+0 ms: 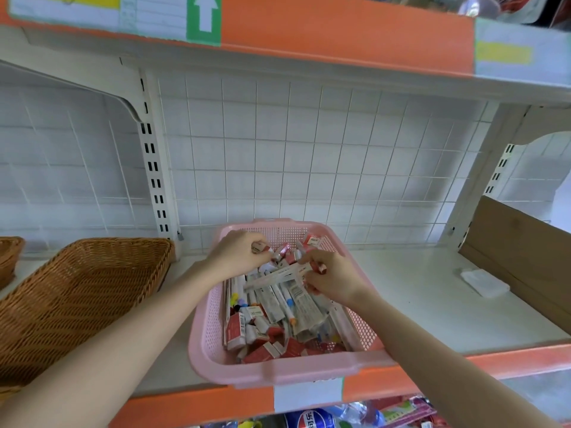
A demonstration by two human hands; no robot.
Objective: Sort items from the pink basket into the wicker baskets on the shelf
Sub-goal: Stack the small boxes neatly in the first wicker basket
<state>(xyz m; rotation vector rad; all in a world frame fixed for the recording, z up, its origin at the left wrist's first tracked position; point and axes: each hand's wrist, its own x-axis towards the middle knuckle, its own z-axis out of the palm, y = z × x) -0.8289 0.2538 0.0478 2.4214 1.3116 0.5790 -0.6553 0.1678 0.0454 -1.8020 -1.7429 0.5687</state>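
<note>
White shelf board (pixel 417 304), pink plastic mesh basket (pixel 278 370) at its front edge.
Your left hand (pixel 238 254) gripped a small red-and-white box (pixel 258 247), your right hand (pixel 335 281) pinched a second box (pixel 320 268); bare board lay right, a brown wicker basket (pixel 77 298) just left.

wicker basket (pixel 9 257) cropped at left, box labels (pixel 236 330) unreadable

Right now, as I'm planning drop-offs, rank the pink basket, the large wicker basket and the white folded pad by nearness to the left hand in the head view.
1. Pink basket: the left hand grips a small box inside it.
2. Large wicker basket: just left, on the shelf.
3. White folded pad: far right on the shelf, beyond the right hand.
</note>
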